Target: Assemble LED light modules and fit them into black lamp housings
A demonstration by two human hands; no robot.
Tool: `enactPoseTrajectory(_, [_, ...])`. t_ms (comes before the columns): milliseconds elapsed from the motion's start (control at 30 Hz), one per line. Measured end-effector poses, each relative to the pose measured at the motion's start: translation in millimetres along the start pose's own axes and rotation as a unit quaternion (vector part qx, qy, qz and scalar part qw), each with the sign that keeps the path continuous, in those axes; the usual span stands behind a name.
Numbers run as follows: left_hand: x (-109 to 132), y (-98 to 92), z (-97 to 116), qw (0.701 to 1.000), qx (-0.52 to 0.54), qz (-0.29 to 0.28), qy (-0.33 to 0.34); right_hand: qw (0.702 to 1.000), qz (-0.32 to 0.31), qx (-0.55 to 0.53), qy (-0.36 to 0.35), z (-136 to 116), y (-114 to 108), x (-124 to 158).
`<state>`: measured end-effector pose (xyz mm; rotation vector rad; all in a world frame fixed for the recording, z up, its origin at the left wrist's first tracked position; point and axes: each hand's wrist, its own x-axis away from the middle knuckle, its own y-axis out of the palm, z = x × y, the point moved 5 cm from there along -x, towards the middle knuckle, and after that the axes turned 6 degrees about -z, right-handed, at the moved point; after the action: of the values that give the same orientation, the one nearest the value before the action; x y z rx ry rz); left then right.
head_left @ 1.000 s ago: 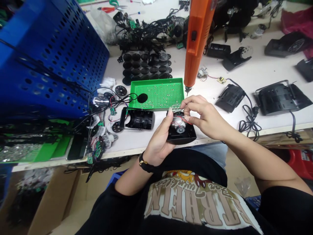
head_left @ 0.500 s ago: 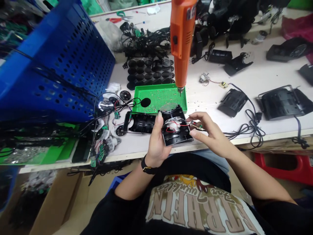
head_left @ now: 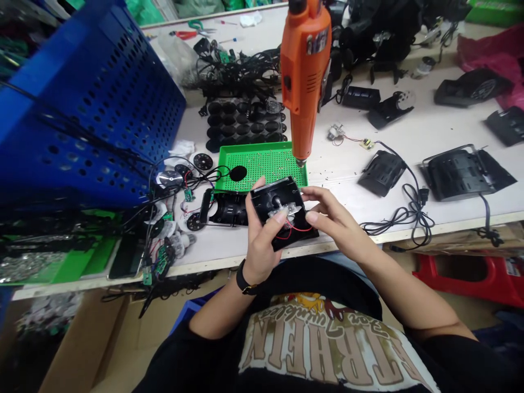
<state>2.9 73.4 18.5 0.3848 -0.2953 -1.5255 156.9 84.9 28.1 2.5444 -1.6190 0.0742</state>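
Note:
My left hand (head_left: 260, 234) is shut on a black plastic lamp housing (head_left: 282, 215), which it tilts up above the table's front edge. Red wires (head_left: 292, 232) and a small silver-and-white part (head_left: 282, 210) show inside the housing. My right hand (head_left: 331, 215) is at the housing's right side, with its thumb and fingers apart and no held item visible. An orange electric screwdriver (head_left: 303, 76) hangs upright just beyond the housing, its bit above a green perforated tray (head_left: 262, 164). A second black housing (head_left: 227, 210) lies on the table left of my left hand.
A large blue perforated crate (head_left: 90, 114) leans at the left. Black discs (head_left: 241, 123) and tangled cables (head_left: 237, 71) lie behind the tray. Black corded lamps (head_left: 462, 174) stand along the right of the white workbench (head_left: 426, 128).
The housing has turned and shifted left, now tilted higher. My right hand has moved from the wires and small board at its right edge, and its fingers now lie against that side.

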Motion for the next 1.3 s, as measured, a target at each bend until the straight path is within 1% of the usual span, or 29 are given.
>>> enactPoseTrajectory(100, [3.6, -3.4, 0.8, 0.999, -0.027, -0.012, 0.04, 0.999, -0.026, -0.034, 0.011, -1.5, 7.7, -9.5])
enactPoseTrajectory(200, [5.8, -7.5, 1.9, 0.996, -0.047, -0.015, 0.069, 0.998, -0.026, -0.05, 0.01, -3.0, 12.5, -12.3])
enactPoseTrajectory(400, [7.9, -10.6, 0.2, 0.995, -0.062, -0.019, 0.071, 0.997, -0.019, -0.067, 0.044, 0.9, 16.3, -8.6])
enactPoseTrajectory(500, [8.6, -10.2, 0.3, 0.995, -0.055, -0.025, 0.075, 0.998, -0.013, -0.045, 0.039, -0.3, 16.8, -6.9])
enactPoseTrajectory(600, [9.0, -10.0, 1.9, 0.994, -0.071, -0.023, 0.084, 0.999, -0.005, -0.045, 0.029, -2.2, 18.5, -6.6])
enactPoseTrajectory(700, [9.9, -10.7, 3.1, 0.992, -0.084, -0.012, 0.089, 0.997, -0.01, -0.063, 0.041, -0.4, 21.3, -6.8])
enactPoseTrajectory(833, [11.7, -11.0, 3.4, 0.991, -0.091, -0.016, 0.095, 0.995, -0.022, -0.081, 0.06, 2.8, 22.1, -5.3])
enactPoseTrajectory(967, [12.5, -10.0, 8.2, 0.984, -0.131, -0.021, 0.116, 0.994, -0.045, -0.092, 0.038, -0.7, 21.0, -3.3])
enactPoseTrajectory(1033, [11.7, -8.2, 10.9, 0.984, -0.136, -0.029, 0.115, 0.993, -0.056, -0.101, 0.025, -2.2, 20.7, -3.0])
enactPoseTrajectory(1133, [10.1, -4.5, 14.3, 0.983, -0.15, -0.041, 0.102, 0.995, -0.037, -0.093, 0.023, -0.3, 19.3, -3.7])
enactPoseTrajectory(1200, [9.8, -3.3, 16.9, 0.978, -0.176, -0.036, 0.105, 0.997, -0.019, -0.076, 0.016, 1.8, 19.0, -4.2])
enactPoseTrajectory(1300, [10.4, -3.6, 18.1, 0.972, -0.21, -0.021, 0.104, 0.996, -0.015, -0.084, 0.002, 6.0, 21.2, -4.3])
